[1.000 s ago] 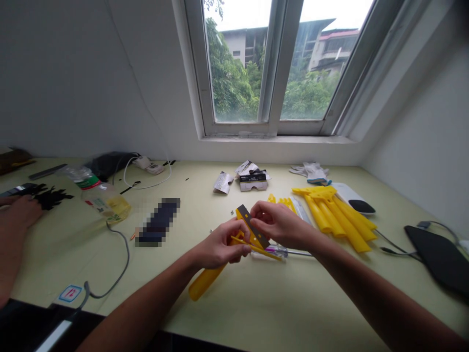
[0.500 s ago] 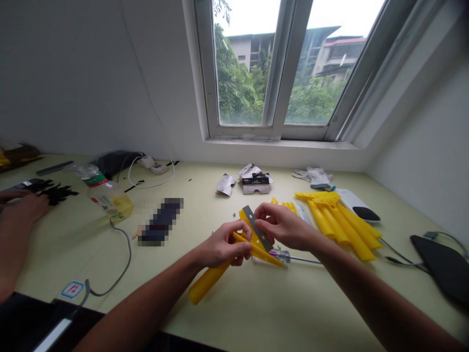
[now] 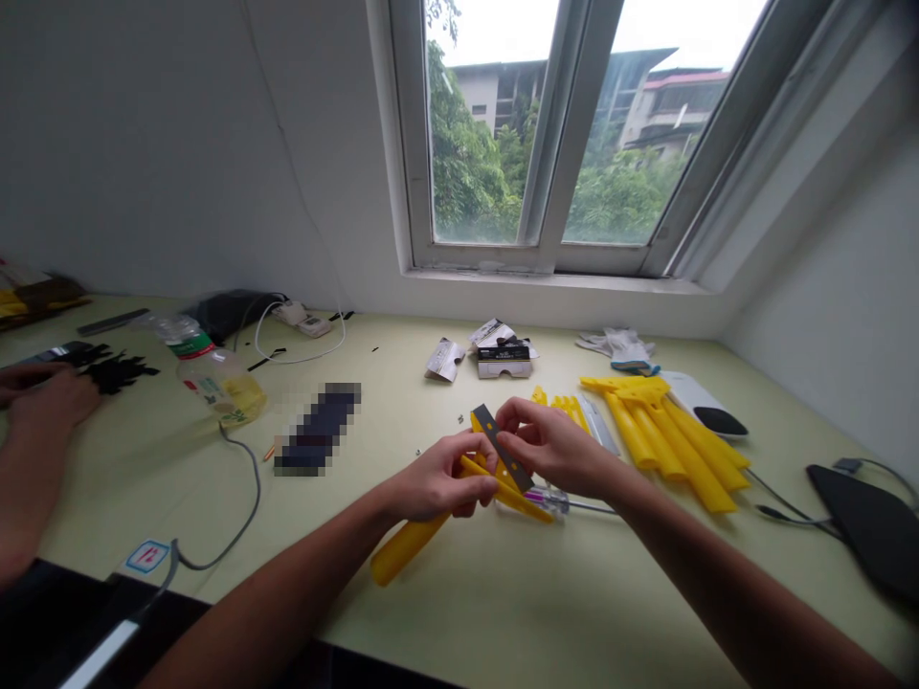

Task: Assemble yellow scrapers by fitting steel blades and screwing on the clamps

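Note:
A yellow plastic scraper lies in my left hand, whose fingers are closed round it near its wide head. Between the fingertips of my right hand is a flat dark metal blade with slots in it. The blade lies along the yellow head, close against it; whether it sits fully flush I cannot tell. Behind the hands, a screwdriver with a clear handle rests on the table, its shaft pointing right.
Several yellow scraper handles lie at the right, near small yellow parts. Opened boxes and gloves are at the back. A bottle stands left, beside another person's hands. A black device lies far right.
My right hand and the blade have shifted very slightly against the scraper head. Both hands keep their hold, and the view has moved a little.

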`<state>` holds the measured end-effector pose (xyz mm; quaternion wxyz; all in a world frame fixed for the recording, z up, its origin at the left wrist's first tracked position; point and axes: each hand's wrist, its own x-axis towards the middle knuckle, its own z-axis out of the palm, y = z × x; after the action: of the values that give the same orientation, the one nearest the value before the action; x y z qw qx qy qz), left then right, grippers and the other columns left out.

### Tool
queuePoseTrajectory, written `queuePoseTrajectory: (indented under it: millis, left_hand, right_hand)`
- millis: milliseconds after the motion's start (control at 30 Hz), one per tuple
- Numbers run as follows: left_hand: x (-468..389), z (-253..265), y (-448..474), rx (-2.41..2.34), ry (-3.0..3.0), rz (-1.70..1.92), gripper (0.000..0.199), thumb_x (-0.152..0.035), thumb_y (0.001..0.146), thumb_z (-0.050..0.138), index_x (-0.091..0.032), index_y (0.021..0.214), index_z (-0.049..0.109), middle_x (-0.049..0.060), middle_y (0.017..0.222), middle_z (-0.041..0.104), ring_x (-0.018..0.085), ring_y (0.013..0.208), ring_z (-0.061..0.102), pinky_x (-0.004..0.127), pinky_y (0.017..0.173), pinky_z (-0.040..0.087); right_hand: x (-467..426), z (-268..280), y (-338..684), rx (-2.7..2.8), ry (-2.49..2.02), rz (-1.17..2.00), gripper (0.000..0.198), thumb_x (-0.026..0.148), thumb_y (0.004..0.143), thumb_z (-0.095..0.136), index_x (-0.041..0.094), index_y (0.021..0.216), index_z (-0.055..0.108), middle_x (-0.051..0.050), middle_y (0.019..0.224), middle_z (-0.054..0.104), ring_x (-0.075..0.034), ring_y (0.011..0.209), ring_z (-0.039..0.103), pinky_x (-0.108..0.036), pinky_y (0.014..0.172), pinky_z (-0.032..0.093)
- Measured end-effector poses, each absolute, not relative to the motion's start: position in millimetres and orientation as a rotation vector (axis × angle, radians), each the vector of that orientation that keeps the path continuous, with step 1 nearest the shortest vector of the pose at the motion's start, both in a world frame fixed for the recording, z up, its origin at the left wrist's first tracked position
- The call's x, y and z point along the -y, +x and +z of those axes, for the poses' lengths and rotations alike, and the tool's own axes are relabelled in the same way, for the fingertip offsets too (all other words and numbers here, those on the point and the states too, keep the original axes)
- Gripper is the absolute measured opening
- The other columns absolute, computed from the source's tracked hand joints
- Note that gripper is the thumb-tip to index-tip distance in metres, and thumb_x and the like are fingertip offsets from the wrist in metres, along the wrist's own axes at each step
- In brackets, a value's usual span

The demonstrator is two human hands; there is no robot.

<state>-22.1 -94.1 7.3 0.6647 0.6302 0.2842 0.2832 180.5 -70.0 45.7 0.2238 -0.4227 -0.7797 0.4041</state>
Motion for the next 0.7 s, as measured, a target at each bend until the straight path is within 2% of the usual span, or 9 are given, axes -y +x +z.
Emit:
queuePoseTrajectory:
  millis: [267, 433, 700]
  left_hand:
    - [93.2, 6.4, -24.2, -0.627, 1.425, 0.662, 0.028, -0.035, 0.083, 0.066, -0.017, 0.086, 0.045, -0.001, 0.069, 0.054, 0.007, 0.051, 0.048, 0.019, 0.046, 0.04]
    - [95.6, 8.9, -22.1, -0.69, 1.479, 0.659, 0.029, -0.036, 0.081, 0.068, -0.016, 0.084, 0.047, -0.001, 0.072, 0.052, 0.006, 0.053, 0.047, 0.018, 0.047, 0.04]
    - [98.2, 11.1, -21.7, -0.684, 1.531, 0.697, 0.026, -0.034, 0.084, 0.065, -0.015, 0.083, 0.048, 0.0, 0.075, 0.051, 0.005, 0.054, 0.046, 0.016, 0.047, 0.038]
  right_hand:
    - [68.3, 46.3, 181.6, 2.149, -1.077, 1.109, 0.015, 0.034, 0.089, 0.053, 0.019, 0.091, 0.054, 0.001, 0.071, 0.06, -0.009, 0.058, 0.055, -0.02, 0.051, 0.044]
    - [68.8, 45.2, 180.6, 2.183, -1.14, 1.052, 0.016, 0.035, 0.088, 0.054, 0.019, 0.089, 0.055, 0.001, 0.066, 0.06, -0.009, 0.055, 0.055, -0.019, 0.047, 0.04]
    - [72.0, 49.9, 180.6, 2.208, -1.2, 0.978, 0.015, 0.034, 0.087, 0.055, 0.019, 0.087, 0.056, 0.0, 0.07, 0.063, -0.009, 0.057, 0.056, -0.02, 0.05, 0.041]
